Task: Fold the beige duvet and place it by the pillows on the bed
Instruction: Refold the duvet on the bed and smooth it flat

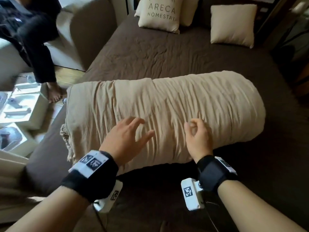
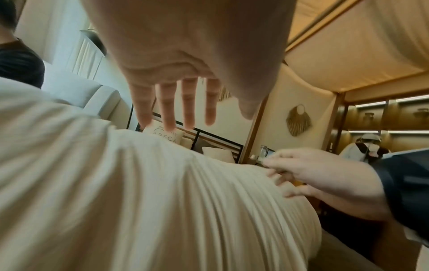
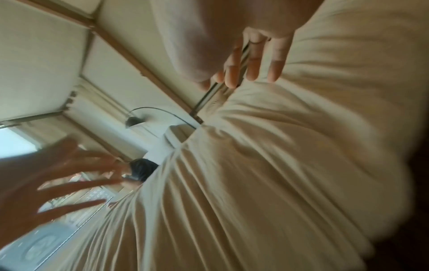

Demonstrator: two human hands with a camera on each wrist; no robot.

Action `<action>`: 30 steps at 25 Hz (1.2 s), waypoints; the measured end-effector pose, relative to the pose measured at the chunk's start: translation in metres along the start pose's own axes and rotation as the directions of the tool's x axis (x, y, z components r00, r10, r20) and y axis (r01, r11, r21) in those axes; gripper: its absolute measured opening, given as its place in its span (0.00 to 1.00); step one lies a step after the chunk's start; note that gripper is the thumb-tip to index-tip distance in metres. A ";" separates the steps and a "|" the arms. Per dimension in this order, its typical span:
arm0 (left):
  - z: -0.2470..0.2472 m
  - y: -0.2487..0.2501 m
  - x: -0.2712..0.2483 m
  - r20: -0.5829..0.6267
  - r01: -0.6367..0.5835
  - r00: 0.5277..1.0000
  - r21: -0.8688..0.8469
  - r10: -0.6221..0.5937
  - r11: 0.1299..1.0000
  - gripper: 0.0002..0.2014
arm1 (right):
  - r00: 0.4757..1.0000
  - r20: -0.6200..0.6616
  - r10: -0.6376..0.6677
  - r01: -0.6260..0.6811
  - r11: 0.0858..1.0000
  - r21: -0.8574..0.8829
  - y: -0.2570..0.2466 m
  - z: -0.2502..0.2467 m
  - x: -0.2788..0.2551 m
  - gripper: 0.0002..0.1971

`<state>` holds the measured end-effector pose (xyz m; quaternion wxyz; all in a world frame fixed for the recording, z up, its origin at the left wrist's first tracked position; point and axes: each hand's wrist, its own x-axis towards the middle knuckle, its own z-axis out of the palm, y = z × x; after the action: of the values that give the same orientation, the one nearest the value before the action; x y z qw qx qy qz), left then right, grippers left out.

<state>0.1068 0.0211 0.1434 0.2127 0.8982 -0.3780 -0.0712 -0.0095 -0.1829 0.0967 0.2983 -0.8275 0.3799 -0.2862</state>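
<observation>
The beige duvet (image 1: 160, 113) lies folded into a thick, wrinkled bundle across the near half of the brown bed (image 1: 150, 56). My left hand (image 1: 128, 136) hovers just above its near side with fingers spread and straight, holding nothing. My right hand (image 1: 197, 134) is beside it over the duvet, fingers loosely curled, gripping nothing. In the left wrist view the left hand's fingers (image 2: 167, 110) point over the duvet (image 2: 139, 201) toward the pillows. The right wrist view shows the right hand's fingers (image 3: 253, 62) relaxed above the duvet (image 3: 278, 165).
At the head of the bed lean a printed cream pillow (image 1: 160, 14) and a plain cream pillow (image 1: 232, 25). Another person's dark-clothed leg and bare foot (image 1: 53, 92) stand left of the bed, by white boxes (image 1: 18, 111) on the floor and a beige sofa (image 1: 75, 34).
</observation>
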 end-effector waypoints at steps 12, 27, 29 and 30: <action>0.026 -0.144 0.108 0.320 0.463 0.747 0.377 -0.582 0.802 0.58 | 0.764 0.516 0.387 0.017 0.788 -0.615 0.120 0.041 0.152 0.39; -0.012 -0.203 0.203 0.506 0.452 0.591 0.438 -0.628 0.777 0.65 | 0.631 0.613 0.476 0.134 0.711 -0.690 0.067 0.155 0.280 0.59; -0.014 -0.194 0.211 0.518 0.446 0.543 0.489 -0.661 0.750 0.67 | 0.632 0.596 0.496 0.099 0.710 -0.697 0.068 0.151 0.279 0.53; -0.015 -0.184 0.219 0.513 0.446 0.541 0.496 -0.666 0.745 0.65 | 0.630 0.604 0.489 0.092 0.725 -0.683 0.056 0.147 0.278 0.52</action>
<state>0.3847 -0.0141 0.0834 -0.1126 0.9054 -0.1239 -0.3901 0.2203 -0.3941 0.0290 0.1483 -0.8660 0.3917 0.2733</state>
